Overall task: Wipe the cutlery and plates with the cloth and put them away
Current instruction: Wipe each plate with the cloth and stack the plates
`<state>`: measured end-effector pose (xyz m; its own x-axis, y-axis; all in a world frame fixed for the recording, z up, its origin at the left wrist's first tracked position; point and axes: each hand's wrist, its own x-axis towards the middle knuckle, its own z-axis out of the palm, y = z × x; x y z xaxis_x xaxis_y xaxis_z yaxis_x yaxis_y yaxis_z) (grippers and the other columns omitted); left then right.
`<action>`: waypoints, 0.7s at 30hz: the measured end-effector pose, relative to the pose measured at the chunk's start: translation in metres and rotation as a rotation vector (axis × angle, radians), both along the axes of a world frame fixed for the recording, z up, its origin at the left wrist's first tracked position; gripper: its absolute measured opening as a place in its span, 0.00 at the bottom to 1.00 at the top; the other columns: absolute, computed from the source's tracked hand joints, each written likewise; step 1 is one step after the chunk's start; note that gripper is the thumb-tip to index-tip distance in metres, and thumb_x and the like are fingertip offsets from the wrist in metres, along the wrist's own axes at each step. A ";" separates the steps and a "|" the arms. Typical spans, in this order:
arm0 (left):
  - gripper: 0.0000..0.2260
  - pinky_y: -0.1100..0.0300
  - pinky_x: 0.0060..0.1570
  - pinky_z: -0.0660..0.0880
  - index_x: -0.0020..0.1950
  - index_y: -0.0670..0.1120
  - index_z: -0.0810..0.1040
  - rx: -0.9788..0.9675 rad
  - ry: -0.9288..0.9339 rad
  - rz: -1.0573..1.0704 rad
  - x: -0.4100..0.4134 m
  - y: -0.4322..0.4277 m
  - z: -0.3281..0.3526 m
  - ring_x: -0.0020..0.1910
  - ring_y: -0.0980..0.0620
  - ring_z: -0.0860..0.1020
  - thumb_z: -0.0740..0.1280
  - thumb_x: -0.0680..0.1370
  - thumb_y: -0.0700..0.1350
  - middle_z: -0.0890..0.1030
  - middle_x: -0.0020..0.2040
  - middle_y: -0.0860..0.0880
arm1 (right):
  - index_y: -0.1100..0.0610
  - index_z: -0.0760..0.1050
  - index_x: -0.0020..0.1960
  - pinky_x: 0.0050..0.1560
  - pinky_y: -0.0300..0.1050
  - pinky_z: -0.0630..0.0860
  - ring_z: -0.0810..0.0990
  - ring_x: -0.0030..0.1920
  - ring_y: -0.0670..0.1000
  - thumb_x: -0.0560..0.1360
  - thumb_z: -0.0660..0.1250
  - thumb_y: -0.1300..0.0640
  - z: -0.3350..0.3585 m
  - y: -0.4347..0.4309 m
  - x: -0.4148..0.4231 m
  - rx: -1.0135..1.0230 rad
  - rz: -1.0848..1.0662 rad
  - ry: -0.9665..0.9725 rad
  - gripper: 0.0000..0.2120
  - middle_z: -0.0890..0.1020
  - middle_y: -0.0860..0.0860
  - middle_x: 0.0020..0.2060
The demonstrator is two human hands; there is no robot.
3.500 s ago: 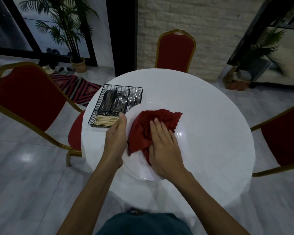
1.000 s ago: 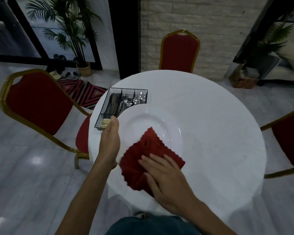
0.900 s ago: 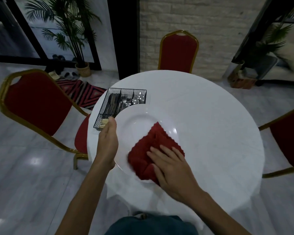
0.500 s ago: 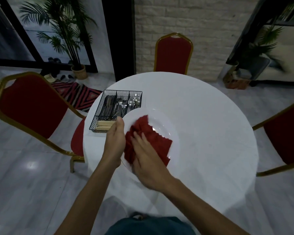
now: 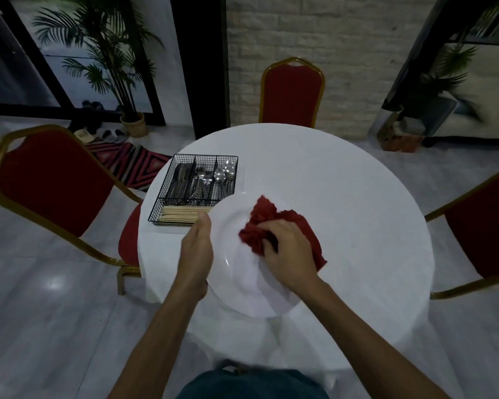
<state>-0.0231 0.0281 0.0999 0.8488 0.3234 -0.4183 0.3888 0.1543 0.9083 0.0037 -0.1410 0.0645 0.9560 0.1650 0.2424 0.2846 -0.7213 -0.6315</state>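
A large white plate [image 5: 242, 289] is held above the near edge of the round white table [image 5: 343, 203]. My left hand [image 5: 196, 251] grips the plate's left rim, thumb on top. My right hand [image 5: 288, 254] lies over the plate's middle, its fingers curled into a bunched red cloth [image 5: 267, 220] that rests on the plate and spills over its right rim. A black wire cutlery basket [image 5: 196, 190] stands just beyond the plate on the table's left side, holding knives, forks, spoons and a row of chopsticks.
Red chairs with gold frames stand at the left [image 5: 49, 180], the far side [image 5: 291, 93] and the right [image 5: 484, 223] of the table. A potted palm [image 5: 124, 82], shoes and a patterned rug [image 5: 127, 162] lie on the floor at far left.
My right hand has swept the cloth from the plate's left side to its middle and right, and now bunches it in curled fingers. My left hand keeps its hold on the rim.
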 end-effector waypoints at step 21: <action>0.27 0.56 0.65 0.64 0.75 0.53 0.72 0.010 -0.144 -0.018 0.024 -0.040 0.028 0.68 0.57 0.68 0.57 0.81 0.66 0.74 0.69 0.56 | 0.51 0.54 0.83 0.80 0.52 0.45 0.50 0.82 0.48 0.81 0.41 0.40 -0.018 -0.048 -0.029 -0.316 -0.012 0.071 0.33 0.55 0.45 0.82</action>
<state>0.0012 -0.0122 0.1279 0.9056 0.3111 -0.2882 0.2567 0.1388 0.9565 -0.0257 -0.1891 0.0466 0.9711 0.2099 0.1136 0.2380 -0.8878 -0.3939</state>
